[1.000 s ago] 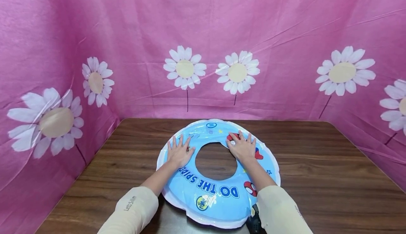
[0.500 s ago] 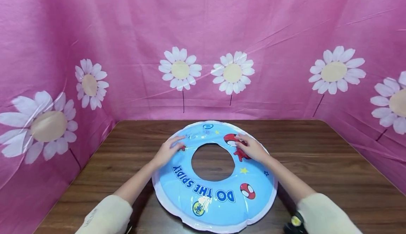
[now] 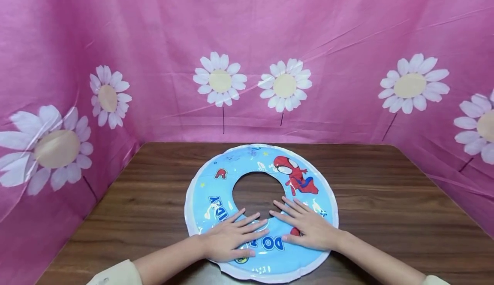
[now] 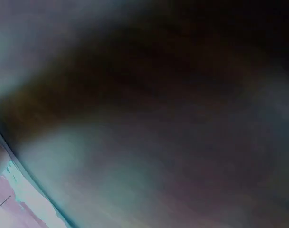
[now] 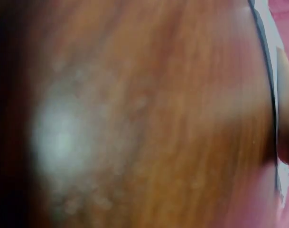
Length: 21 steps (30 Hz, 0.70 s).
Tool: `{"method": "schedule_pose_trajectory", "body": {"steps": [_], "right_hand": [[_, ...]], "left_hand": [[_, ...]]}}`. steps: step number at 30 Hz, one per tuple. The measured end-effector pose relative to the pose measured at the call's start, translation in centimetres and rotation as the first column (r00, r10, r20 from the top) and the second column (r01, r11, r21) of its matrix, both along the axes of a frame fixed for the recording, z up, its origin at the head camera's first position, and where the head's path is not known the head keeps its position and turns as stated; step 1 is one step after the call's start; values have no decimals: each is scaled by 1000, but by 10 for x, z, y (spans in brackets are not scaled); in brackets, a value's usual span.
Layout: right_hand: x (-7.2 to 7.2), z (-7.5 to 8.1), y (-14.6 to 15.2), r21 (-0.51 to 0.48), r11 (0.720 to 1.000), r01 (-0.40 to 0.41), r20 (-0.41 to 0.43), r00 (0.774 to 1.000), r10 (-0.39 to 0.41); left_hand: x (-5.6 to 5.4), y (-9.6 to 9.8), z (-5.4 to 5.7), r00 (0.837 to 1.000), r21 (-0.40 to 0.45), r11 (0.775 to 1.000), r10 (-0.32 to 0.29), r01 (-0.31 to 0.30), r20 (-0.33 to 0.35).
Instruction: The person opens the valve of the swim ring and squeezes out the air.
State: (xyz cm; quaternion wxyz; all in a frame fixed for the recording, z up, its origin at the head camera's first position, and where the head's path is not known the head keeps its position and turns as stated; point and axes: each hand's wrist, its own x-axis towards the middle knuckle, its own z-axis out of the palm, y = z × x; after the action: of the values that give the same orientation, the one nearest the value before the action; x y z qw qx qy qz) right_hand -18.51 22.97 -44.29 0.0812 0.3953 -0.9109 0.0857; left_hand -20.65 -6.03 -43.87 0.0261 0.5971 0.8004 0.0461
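A blue swim ring (image 3: 266,257) with a white rim lies flat on the table, printed with a red cartoon figure, stars and blue lettering. My left hand (image 3: 231,238) rests on its near left part with fingers spread, covering some of the letters. On the near right part lies my right hand (image 3: 308,225), its fingers straight and their tips reaching the edge of the centre hole. Both wrist views are mostly blurred; a hand's edge shows at the right of the right wrist view, and a strip of the ring shows at the lower left of the left wrist view.
The brown wooden table (image 3: 386,190) extends on both sides of the ring. A pink curtain (image 3: 247,19) with white daisies hangs behind it and along both sides.
Both hands have moved from the ring's far left and right parts toward its near side, after lifting slightly. The red figure and the lettering at left are uncovered; the ring lies about where it was.
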Motion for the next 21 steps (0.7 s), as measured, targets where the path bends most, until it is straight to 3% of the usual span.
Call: {"method": "schedule_pose_trajectory", "body": {"steps": [3, 7, 9, 12, 14, 16, 18, 20, 21], "right_hand": [[0, -3, -1, -2, 999, 38, 23, 999, -38], [-3, -5, -3, -54, 982, 182, 60, 982, -179], [-6, -5, -3, -83, 951, 298, 77, 953, -292], [-14, -2, 1, -112, 857, 502, 124, 863, -490], [-21, 2, 5, -107, 784, 611, 175, 788, -590], [-28, 7, 9, -105, 729, 676, 219, 731, -646], [-37, 13, 10, -109, 705, 701, 243, 707, -665], [-48, 18, 8, -121, 699, 705, 244, 703, -668], [-54, 20, 6, -130, 696, 706, 239, 704, -669]], "left_hand": [[0, 0, -2, 1000, 10, 1000, -7, 7, -6], [0, -1, -2, 1000, 14, 1000, -15, 15, -15], [1, -1, -1, 1000, 9, 1000, -16, 16, -21], [2, 2, 0, 995, -7, 1000, -21, 20, -99], [3, 3, 2, 975, -8, 1000, -27, 26, -219], [5, 4, 5, 936, 5, 999, -33, 37, -350], [7, 4, 9, 896, 38, 998, -22, 43, -444], [8, 3, 15, 883, 93, 995, 21, 26, -469], [8, 3, 19, 886, 123, 992, 49, 9, -461]]}}
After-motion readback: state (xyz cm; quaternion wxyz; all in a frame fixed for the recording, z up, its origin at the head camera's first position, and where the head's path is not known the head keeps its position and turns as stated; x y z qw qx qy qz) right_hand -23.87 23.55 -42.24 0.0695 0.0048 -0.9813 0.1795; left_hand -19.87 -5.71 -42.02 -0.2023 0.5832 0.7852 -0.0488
